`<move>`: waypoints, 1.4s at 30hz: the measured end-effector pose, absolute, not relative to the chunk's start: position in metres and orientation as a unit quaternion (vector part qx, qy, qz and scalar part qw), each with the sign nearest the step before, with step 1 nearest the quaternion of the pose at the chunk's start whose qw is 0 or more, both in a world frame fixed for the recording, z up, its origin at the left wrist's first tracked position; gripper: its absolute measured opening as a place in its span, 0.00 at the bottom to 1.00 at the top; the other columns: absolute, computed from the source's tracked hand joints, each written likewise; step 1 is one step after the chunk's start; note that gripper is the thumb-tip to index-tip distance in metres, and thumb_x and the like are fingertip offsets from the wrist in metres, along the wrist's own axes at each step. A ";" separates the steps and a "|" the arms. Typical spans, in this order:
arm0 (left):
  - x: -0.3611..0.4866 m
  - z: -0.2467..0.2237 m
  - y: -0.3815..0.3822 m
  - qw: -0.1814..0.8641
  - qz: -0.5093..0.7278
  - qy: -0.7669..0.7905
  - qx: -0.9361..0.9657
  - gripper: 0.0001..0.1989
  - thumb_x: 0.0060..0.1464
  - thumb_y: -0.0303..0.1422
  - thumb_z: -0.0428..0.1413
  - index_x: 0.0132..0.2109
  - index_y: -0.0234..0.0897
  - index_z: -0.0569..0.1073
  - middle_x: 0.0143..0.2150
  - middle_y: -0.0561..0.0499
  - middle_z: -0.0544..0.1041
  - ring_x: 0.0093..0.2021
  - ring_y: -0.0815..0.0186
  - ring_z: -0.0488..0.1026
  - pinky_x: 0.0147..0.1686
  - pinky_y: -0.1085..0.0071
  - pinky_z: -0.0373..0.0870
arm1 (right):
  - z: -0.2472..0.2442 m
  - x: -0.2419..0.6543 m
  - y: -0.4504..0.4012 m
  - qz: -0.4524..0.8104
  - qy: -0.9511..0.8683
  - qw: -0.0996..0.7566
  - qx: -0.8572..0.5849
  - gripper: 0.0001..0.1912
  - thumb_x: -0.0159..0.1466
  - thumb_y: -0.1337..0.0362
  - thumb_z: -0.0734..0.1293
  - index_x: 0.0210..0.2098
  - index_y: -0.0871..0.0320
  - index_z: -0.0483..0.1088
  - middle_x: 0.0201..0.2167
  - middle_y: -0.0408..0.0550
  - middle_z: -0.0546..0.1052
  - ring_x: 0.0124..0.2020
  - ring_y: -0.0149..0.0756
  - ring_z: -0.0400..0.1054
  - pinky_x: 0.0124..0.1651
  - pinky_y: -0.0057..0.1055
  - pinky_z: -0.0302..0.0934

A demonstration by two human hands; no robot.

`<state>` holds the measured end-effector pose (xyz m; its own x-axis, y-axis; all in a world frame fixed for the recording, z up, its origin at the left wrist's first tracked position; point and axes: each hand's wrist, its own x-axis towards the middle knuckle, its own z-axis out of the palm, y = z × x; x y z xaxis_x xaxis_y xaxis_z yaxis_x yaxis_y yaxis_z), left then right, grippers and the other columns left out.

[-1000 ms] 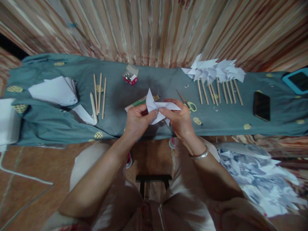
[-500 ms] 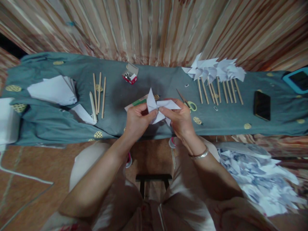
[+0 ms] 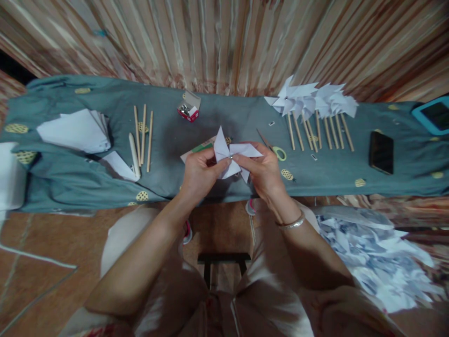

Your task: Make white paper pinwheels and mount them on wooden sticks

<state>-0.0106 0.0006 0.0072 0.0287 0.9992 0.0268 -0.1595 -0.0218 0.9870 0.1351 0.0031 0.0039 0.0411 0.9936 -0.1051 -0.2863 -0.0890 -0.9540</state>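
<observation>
You've got the paper pinwheel (image 3: pixel 223 148) up in front of you, held above the near half of the cloth-covered table (image 3: pixel 161 180), between both hands. Your left hand (image 3: pixel 199 174) is clamped on its left side and your right hand (image 3: pixel 267 174) on its right, thumbs pressed in near the hub, tips almost meeting; the other fingers are mostly hidden behind the paper, so can't tell exactly how they sit.

Handling, as a judgement: v. light, next to no weight. The paper's prob. thin and springy — blades bend easily, crease if pinched hard and want to unfurl if the middle's let go. Not slippery, but easy to tear at the points. Best hold is close to the hub, where the layers seem to overlap, w/ light support under the blades; keep off the tips.

Looks: plain white, pointed blades — one sticking up, one reaching right over your right hand, others pointing down, partly covered by your fingers. There's a small shiny spot at the hub, prob. a pin head, too small to be sure. Similar white pinwheels (image 3: pixel 312 100) on sticks lie to the right, well apart, and green-handled scissors (image 3: pixel 279 153) lie just beyond your right hand.
</observation>
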 end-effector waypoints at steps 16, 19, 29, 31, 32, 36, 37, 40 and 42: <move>-0.010 0.010 -0.001 0.567 0.528 0.453 0.442 0.14 0.36 0.38 0.70 0.32 0.35 0.81 0.30 0.51 0.81 0.31 0.64 0.75 0.33 0.69 0.73 | 0.001 0.138 0.005 0.545 -0.423 0.545 -0.477 0.26 0.43 0.56 0.80 0.37 0.56 0.70 0.30 0.41 0.80 0.32 0.34 0.75 0.41 0.35 0.71; -0.010 0.010 -0.001 0.585 0.533 0.450 0.413 0.14 0.35 0.37 0.71 0.32 0.36 0.81 0.31 0.51 0.82 0.31 0.64 0.76 0.34 0.68 0.73 | 0.002 0.139 0.005 0.548 -0.428 0.540 -0.475 0.25 0.44 0.56 0.80 0.38 0.56 0.71 0.32 0.43 0.81 0.35 0.36 0.76 0.43 0.37 0.71; -0.007 0.010 -0.001 0.609 0.536 0.446 0.378 0.10 0.37 0.33 0.69 0.30 0.36 0.81 0.30 0.51 0.82 0.32 0.64 0.77 0.35 0.67 0.74 | 0.009 0.138 0.004 0.583 -0.401 0.538 -0.458 0.25 0.43 0.58 0.81 0.37 0.55 0.71 0.31 0.43 0.81 0.33 0.36 0.76 0.42 0.36 0.72; -0.007 0.010 -0.001 0.607 0.534 0.446 0.384 0.11 0.36 0.35 0.70 0.30 0.37 0.81 0.29 0.51 0.82 0.31 0.64 0.77 0.34 0.67 0.74 | 0.008 0.138 0.005 0.578 -0.403 0.541 -0.460 0.24 0.42 0.58 0.81 0.36 0.55 0.71 0.30 0.42 0.81 0.31 0.34 0.75 0.41 0.34 0.72; -0.007 0.010 -0.001 0.605 0.534 0.446 0.386 0.12 0.35 0.35 0.71 0.30 0.37 0.81 0.28 0.52 0.82 0.30 0.64 0.77 0.34 0.67 0.74 | 0.008 0.138 0.005 0.576 -0.404 0.542 -0.460 0.24 0.43 0.59 0.81 0.36 0.55 0.71 0.30 0.41 0.81 0.31 0.34 0.75 0.40 0.34 0.72; -0.006 0.010 0.000 0.599 0.534 0.449 0.393 0.13 0.34 0.36 0.71 0.30 0.37 0.81 0.28 0.52 0.82 0.30 0.64 0.77 0.34 0.67 0.74 | 0.007 0.138 0.005 0.568 -0.401 0.552 -0.460 0.23 0.43 0.60 0.80 0.36 0.55 0.71 0.29 0.40 0.81 0.30 0.33 0.75 0.38 0.33 0.71; -0.006 0.010 0.000 0.598 0.534 0.450 0.393 0.14 0.34 0.36 0.71 0.30 0.37 0.81 0.29 0.52 0.82 0.30 0.64 0.77 0.34 0.67 0.74 | 0.007 0.139 0.005 0.568 -0.401 0.554 -0.459 0.24 0.43 0.60 0.80 0.36 0.55 0.71 0.29 0.40 0.81 0.30 0.33 0.75 0.38 0.33 0.71; -0.006 0.009 0.000 0.600 0.534 0.448 0.392 0.14 0.34 0.37 0.71 0.30 0.37 0.81 0.29 0.52 0.82 0.29 0.64 0.77 0.34 0.67 0.74 | 0.009 0.139 0.004 0.568 -0.403 0.553 -0.458 0.24 0.42 0.59 0.80 0.36 0.55 0.71 0.29 0.40 0.80 0.30 0.34 0.75 0.38 0.34 0.71; -0.006 0.009 0.000 0.606 0.530 0.448 0.388 0.13 0.34 0.37 0.71 0.30 0.37 0.81 0.29 0.51 0.82 0.30 0.64 0.77 0.34 0.67 0.74 | 0.009 0.140 0.004 0.570 -0.404 0.549 -0.460 0.25 0.42 0.59 0.81 0.36 0.55 0.71 0.29 0.40 0.80 0.30 0.34 0.75 0.38 0.34 0.71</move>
<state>-0.0065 -0.0004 0.0087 0.0362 0.9907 -0.1315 -0.2958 0.1363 0.9455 0.1397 0.0043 0.0095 0.0250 0.9964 -0.0815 -0.2539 -0.0725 -0.9645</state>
